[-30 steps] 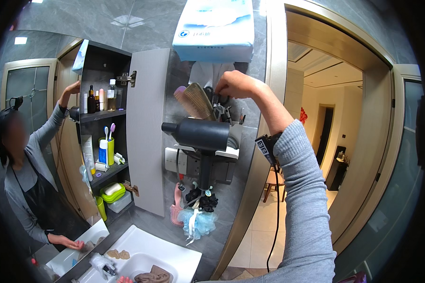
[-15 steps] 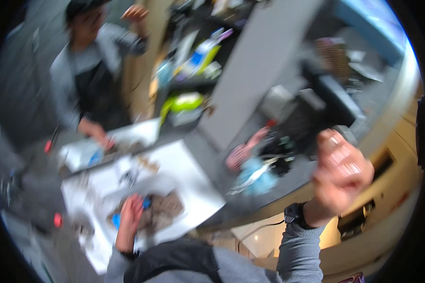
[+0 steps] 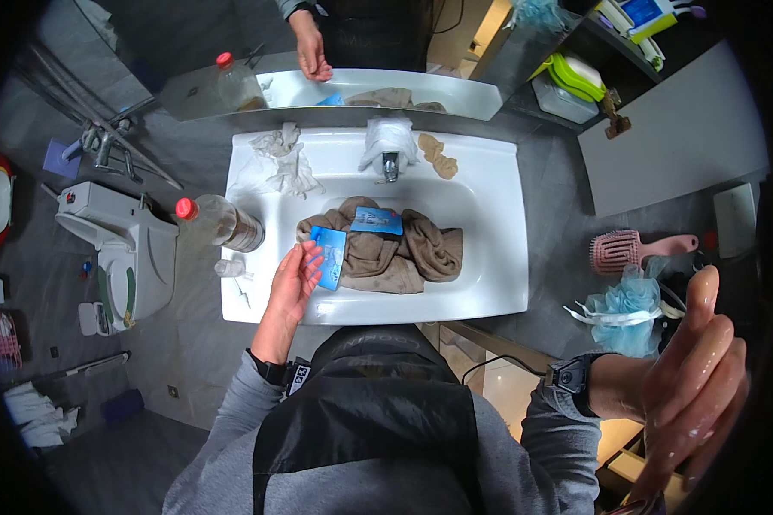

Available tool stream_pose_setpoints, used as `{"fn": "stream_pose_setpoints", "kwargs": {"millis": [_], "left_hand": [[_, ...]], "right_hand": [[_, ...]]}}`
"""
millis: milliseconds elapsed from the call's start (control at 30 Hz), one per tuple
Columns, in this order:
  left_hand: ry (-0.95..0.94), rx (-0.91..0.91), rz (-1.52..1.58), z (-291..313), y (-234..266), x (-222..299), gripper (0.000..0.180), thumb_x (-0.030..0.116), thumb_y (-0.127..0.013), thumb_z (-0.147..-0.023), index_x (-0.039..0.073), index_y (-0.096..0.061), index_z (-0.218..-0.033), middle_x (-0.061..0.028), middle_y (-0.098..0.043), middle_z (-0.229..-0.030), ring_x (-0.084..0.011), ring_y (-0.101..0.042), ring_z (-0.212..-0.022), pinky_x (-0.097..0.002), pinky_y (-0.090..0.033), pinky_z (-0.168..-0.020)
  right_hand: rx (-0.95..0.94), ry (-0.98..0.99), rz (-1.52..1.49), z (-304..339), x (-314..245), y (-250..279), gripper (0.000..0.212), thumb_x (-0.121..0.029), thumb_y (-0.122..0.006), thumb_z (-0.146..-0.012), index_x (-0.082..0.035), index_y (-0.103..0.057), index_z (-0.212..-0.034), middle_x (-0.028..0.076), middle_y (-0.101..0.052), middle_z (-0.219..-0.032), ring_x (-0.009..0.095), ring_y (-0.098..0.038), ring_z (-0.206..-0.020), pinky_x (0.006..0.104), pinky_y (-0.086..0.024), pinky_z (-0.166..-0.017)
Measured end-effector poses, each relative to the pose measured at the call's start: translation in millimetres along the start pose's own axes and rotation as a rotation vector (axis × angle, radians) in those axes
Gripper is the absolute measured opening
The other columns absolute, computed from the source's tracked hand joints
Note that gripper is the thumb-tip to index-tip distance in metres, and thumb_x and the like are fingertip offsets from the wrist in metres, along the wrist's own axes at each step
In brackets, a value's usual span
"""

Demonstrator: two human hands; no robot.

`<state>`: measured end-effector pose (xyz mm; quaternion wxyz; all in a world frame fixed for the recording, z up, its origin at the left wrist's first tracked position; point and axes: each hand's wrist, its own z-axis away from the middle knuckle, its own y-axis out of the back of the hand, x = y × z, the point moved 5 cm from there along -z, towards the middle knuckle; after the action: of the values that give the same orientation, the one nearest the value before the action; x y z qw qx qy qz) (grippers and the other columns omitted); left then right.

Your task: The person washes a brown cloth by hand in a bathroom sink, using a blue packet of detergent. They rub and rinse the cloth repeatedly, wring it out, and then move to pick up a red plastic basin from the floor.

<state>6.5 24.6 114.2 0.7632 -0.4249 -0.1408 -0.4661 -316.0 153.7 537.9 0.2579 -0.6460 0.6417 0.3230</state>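
My left hand (image 3: 292, 279) is over the near left side of a white washbasin (image 3: 489, 283), fingers closed on a blue sachet (image 3: 330, 259). A second blue sachet (image 3: 377, 221) lies on a crumpled brown cloth (image 3: 434, 249) in the bowl. Off to the right, beyond the basin, my right hand (image 3: 696, 378) is raised with its fingers stretched out. Its skin looks wet, and nothing shows in it. Nearest to it are a light blue mesh bath puff (image 3: 623, 313) and a pink hairbrush (image 3: 631, 251).
A tap (image 3: 390, 163) wrapped in white stands at the basin's back, between white crumpled tissue (image 3: 288, 163) and a tan piece (image 3: 438, 156). A red-capped bottle (image 3: 223, 223) sits at the left rim. Behind is a mirror (image 3: 455, 90); a toilet (image 3: 142, 249) stands left.
The view has turned and become sharp, with the basin now central. My right hand's fingers look more stretched out than before. My left hand stays near the blue sachets.
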Motion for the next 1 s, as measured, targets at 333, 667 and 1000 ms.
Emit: {"fn": "stream_pose_setpoints", "kwargs": {"millis": [333,667,1000], "left_hand": [[-0.044,0.040,-0.006,9.2,7.4,-8.9,0.031,0.034,-0.051,-0.097,0.009,-0.057,-0.115,-0.0036,-0.063,-0.108,-0.0114,-0.061,-0.092,-0.0246,-0.051,-0.073],[-0.011,0.066,-0.071,0.5,-6.3,-20.1,0.030,0.031,-0.054,-0.096,0.007,-0.058,-0.114,-0.0027,-0.064,-0.105,-0.0095,-0.061,-0.089,-0.0222,-0.051,-0.071],[0.192,0.109,-0.156,-50.1,-21.9,-50.6,0.028,0.027,-0.052,-0.096,0.005,-0.061,-0.111,-0.0021,-0.066,-0.101,-0.0090,-0.063,-0.082,-0.0209,-0.051,-0.067]], "right_hand": [[-0.023,-0.015,-0.043,-7.5,8.6,5.4,0.014,-0.028,-0.079,-0.072,-0.018,-0.072,-0.065,-0.001,-0.068,-0.076,0.016,-0.056,-0.104,0.0509,-0.003,-0.115],[-0.044,0.055,-0.044,4.9,45.9,24.0,0.015,-0.023,-0.070,-0.082,-0.014,-0.069,-0.070,0.003,-0.068,-0.073,0.014,-0.060,-0.081,0.0425,-0.024,-0.099],[-0.416,-0.482,0.749,112.9,445.2,-108.3,0.022,-0.020,-0.067,-0.078,-0.004,-0.067,-0.093,0.014,-0.066,-0.095,0.029,-0.064,-0.087,0.0372,-0.050,-0.074]]}}
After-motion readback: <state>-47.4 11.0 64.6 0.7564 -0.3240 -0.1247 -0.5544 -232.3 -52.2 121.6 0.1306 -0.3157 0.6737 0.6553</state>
